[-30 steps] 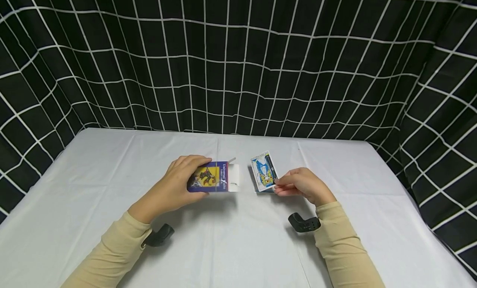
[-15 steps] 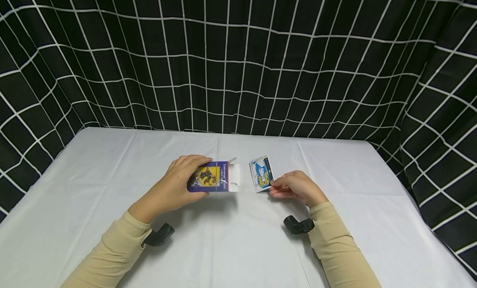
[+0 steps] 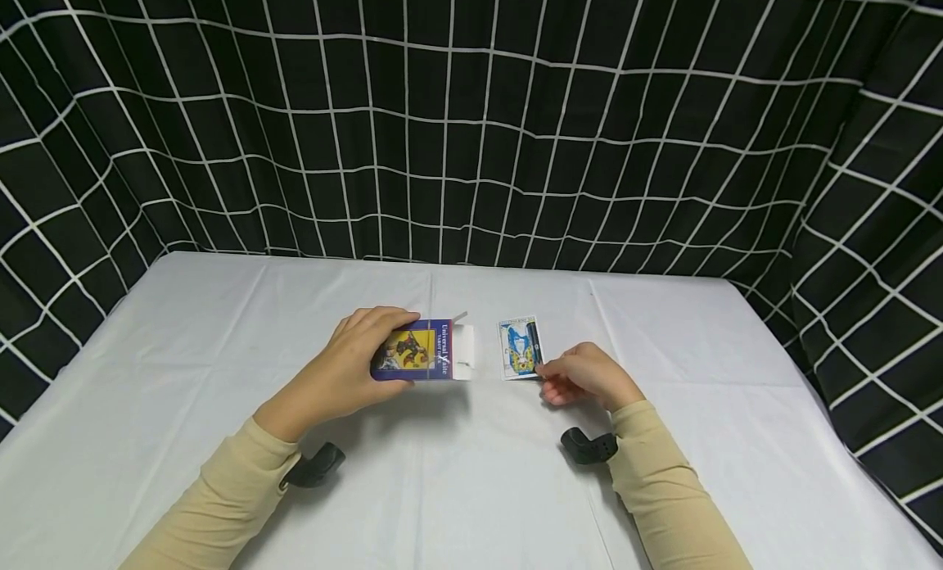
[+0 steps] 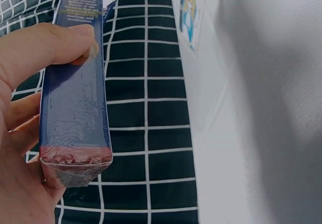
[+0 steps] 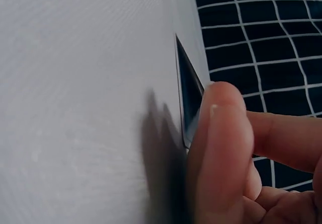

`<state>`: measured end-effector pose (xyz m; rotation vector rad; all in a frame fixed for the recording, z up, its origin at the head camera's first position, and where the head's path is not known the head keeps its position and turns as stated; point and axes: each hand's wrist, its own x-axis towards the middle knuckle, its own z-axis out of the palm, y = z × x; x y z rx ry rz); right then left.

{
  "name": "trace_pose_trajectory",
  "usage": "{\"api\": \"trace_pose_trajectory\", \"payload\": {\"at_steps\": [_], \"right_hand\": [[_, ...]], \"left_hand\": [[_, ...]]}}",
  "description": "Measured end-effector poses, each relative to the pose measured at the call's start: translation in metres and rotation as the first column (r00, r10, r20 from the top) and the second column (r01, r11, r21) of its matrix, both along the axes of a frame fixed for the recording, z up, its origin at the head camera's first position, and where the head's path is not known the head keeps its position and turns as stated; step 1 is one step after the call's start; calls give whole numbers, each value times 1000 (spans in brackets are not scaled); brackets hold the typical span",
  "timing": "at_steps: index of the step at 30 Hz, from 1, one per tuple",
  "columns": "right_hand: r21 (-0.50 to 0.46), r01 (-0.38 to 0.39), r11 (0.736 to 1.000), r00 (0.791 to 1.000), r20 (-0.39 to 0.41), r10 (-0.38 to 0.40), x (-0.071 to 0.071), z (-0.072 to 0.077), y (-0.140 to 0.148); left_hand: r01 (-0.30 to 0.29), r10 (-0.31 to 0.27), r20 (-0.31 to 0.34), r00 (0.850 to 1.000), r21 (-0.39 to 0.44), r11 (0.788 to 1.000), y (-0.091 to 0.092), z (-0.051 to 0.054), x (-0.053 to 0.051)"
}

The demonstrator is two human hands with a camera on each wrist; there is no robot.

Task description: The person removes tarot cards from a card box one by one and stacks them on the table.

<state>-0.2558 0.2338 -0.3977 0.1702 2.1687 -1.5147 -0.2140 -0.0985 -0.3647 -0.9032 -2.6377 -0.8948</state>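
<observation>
In the head view my left hand [image 3: 346, 361] grips a blue tarot card box [image 3: 412, 349] with a yellow picture, thumb on the near side. Its white end flap [image 3: 462, 353] stands open toward the right. The left wrist view shows the thumb pressed on the narrow side of the box [image 4: 75, 108], which has crinkled clear wrap at its end. To the right, a tarot card [image 3: 519, 349] with a blue and yellow picture lies low at the table. My right hand [image 3: 593, 377] pinches its near right corner. Whether more cards lie under it, I cannot tell.
A white cloth [image 3: 471, 488] covers the table. Black curtains [image 3: 471, 128] with a white grid stand behind the table and at both sides. Each wrist wears a black camera band, such as the right band [image 3: 589, 445].
My right hand has lowered the tarot card toward the table and turned it more upright in view, shifting slightly left and nearer. The left hand and the box have stayed still.
</observation>
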Motion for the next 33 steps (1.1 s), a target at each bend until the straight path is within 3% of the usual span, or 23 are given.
{"api": "trace_pose_trajectory", "payload": {"at_steps": [10,33], "right_hand": [[104,2,995,1000,-5,-2,0,-4,-2],[229,2,974,998,-54,11,2,-7,-9]], "left_hand": [[1,-1,0,1000,0,1000,0,0,0],[-7,7,10,1000,-3,1000,1,0,1]]}}
